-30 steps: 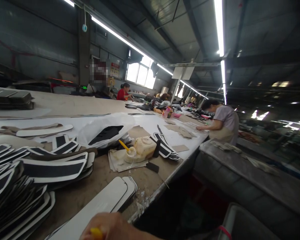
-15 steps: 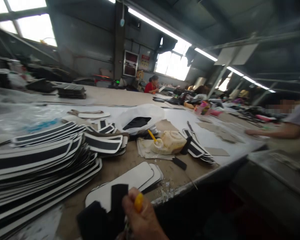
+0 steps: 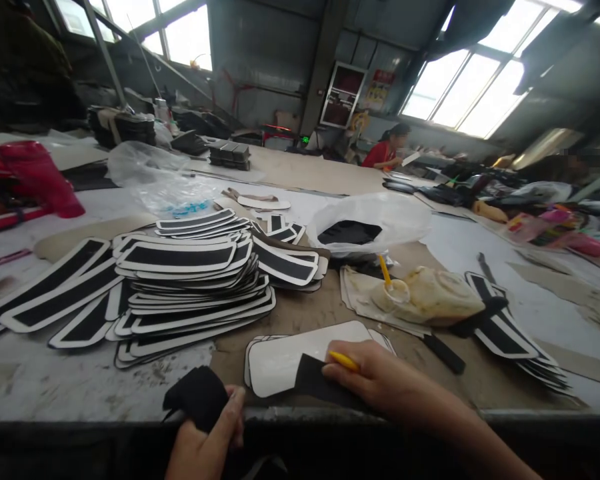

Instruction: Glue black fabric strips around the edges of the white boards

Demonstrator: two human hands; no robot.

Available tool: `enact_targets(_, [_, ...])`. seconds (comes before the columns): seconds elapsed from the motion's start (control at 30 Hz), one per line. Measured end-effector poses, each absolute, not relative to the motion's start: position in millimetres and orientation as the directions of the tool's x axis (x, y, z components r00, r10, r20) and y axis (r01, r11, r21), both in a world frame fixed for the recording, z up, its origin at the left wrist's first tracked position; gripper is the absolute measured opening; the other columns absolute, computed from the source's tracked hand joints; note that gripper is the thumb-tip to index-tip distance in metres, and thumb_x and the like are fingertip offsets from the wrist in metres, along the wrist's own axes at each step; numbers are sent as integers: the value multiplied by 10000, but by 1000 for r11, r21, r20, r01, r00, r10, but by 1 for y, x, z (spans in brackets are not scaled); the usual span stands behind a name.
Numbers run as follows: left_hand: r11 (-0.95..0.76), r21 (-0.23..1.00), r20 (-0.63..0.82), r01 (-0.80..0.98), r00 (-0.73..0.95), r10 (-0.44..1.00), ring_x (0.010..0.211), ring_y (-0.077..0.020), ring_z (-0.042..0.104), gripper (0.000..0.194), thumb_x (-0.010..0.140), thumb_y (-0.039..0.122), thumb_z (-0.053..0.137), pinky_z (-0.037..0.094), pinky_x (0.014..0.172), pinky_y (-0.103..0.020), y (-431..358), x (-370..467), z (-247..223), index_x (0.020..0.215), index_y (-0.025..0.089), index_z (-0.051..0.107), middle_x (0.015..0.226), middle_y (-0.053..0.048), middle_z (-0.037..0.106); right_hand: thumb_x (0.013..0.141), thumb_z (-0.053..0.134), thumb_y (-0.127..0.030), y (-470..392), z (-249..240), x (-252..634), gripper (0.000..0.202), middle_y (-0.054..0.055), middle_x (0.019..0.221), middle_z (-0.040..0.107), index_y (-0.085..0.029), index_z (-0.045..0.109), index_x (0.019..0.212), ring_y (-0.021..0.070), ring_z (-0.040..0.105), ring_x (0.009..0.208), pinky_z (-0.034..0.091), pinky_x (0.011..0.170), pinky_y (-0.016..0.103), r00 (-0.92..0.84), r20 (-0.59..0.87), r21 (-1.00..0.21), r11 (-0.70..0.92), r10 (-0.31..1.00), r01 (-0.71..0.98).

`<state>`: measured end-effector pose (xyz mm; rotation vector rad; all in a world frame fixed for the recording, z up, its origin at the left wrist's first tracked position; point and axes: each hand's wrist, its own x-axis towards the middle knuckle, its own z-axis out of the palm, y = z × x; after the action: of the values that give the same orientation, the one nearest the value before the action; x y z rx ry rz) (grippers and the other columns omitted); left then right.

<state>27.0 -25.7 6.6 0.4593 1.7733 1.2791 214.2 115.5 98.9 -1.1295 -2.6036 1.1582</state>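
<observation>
My left hand (image 3: 207, 433) is closed round a bundle of black fabric-like pieces (image 3: 196, 395) at the table's front edge. My right hand (image 3: 375, 373) grips a flat black strip (image 3: 311, 379) together with a yellow handle (image 3: 344, 361); its working end is hidden. The strip lies over the near part of a small pile of white rounded panels (image 3: 280, 357). Behind the right hand lies a cut-open plastic jug (image 3: 437, 297) with pale residue, and a yellow stick (image 3: 384, 268) stands in its mouth.
Tall stacks of white-edged black panels (image 3: 180, 257) stand at left; more such panels (image 3: 503, 327) lie at right. A plastic bag (image 3: 400, 217) holds black material. A loose black strip (image 3: 445, 353) lies near the jug. A person in red (image 3: 380, 155) sits beyond the table.
The view has swung left. My left hand has come into view with the black bundle. My right hand and the black strip now lie over the white panels' near edge.
</observation>
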Motion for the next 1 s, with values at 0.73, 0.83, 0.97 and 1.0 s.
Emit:
enact_targets(0.73, [531,846,-492,-45,-449,746,470,-112,356,306,658,432,590,280,467,-240,23,17,9,528,185,465,456,50,422,738,595,-354,149,67,145,177,39,684,669,-206,666,806,182,581,618,284,484,230,-846,-391,-384,771,364,509])
enact_targets(0.83, [521,850,-492,-79,-475,730,475,-107,337,322,639,437,614,275,472,-239,21,16,7,523,193,438,460,59,399,698,632,-353,153,74,181,151,14,640,632,-206,647,732,162,541,582,274,477,225,-790,-437,-370,715,429,593])
enact_targets(0.97, [549,830,-522,-104,-495,695,470,-113,341,376,599,483,641,270,484,-248,19,13,1,494,200,417,428,58,398,787,515,-296,162,77,239,161,-6,652,597,-190,586,688,131,518,588,310,527,216,-671,-404,-418,527,621,740])
enact_targets(1.0, [560,821,-534,-111,-496,684,470,-117,350,387,585,504,645,275,489,-252,19,13,-1,496,196,427,422,55,407,806,484,-294,164,75,249,182,-5,661,594,-184,572,691,128,517,592,320,539,215,-633,-393,-428,477,666,768])
